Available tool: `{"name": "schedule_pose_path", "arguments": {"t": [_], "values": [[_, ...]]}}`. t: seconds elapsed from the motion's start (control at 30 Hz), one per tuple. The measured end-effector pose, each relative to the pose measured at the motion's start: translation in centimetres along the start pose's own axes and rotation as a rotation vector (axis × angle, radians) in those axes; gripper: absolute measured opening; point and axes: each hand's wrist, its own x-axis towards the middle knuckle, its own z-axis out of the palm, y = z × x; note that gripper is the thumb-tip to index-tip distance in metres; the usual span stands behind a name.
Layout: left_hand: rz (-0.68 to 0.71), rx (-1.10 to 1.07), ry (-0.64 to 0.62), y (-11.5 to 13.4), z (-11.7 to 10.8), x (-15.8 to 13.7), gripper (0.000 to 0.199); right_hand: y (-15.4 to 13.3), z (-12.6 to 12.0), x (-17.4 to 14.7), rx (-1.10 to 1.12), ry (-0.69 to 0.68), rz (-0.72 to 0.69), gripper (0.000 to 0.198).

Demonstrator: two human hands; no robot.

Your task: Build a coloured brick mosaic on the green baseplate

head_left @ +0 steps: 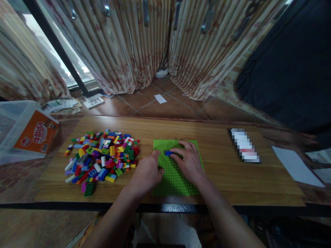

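Note:
A green studded baseplate (172,181) lies flat on the table in front of me. My right hand (188,161) is over its upper right part, pinching a small blue brick (168,153) between thumb and forefinger. The brick is at the plate's surface; whether it is pressed onto the studs I cannot tell. My left hand (148,169) rests across the plate's left edge, its thumb and forefinger apart and its other fingers curled out of sight. No brick shows in it. To its left spreads a loose pile of colourful bricks (103,156).
The wooden table (217,186) has a dark front edge. A phone-like object (245,145), partly blurred out, lies at right, near a white sheet (297,167). A clear plastic box (19,113) with an orange label stands at far left. Curtains (134,51) hang behind.

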Motion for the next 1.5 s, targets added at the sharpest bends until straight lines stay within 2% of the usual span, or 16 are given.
{"name": "schedule_pose_path", "arguments": {"t": [0.3, 0.47, 0.57, 0.87, 1.17, 1.33, 1.5], "values": [[0.007, 0.010, -0.027, 0.3, -0.4, -0.1, 0.062, -0.3, -0.1, 0.0, -0.020, -0.003, -0.007, 0.021], [0.097, 0.054, -0.035, 0.2, -0.4, -0.1, 0.069, -0.4, -0.1, 0.0, -0.057, -0.012, -0.009, 0.019], [0.145, 0.116, -0.056, 0.2, -0.2, -0.2, 0.067, -0.4, -0.1, 0.0, -0.064, -0.018, -0.009, 0.020], [0.127, 0.346, -0.105, 1.6, 0.1, -0.5, 0.063, -0.6, -0.1, 0.2, -0.065, -0.042, 0.010, 0.018], [0.116, 0.354, -0.077, 1.7, 0.3, -0.3, 0.064, -0.9, -0.2, 0.1, -0.128, -0.056, 0.009, 0.021], [0.106, 0.389, -0.105, 1.9, 0.3, -0.6, 0.062, -0.7, 0.0, 0.0, -0.111, -0.043, -0.016, 0.020], [0.140, 0.359, -0.087, 1.8, 0.4, -0.8, 0.059, -0.6, 0.0, 0.0, -0.122, -0.035, -0.035, 0.020]]}}
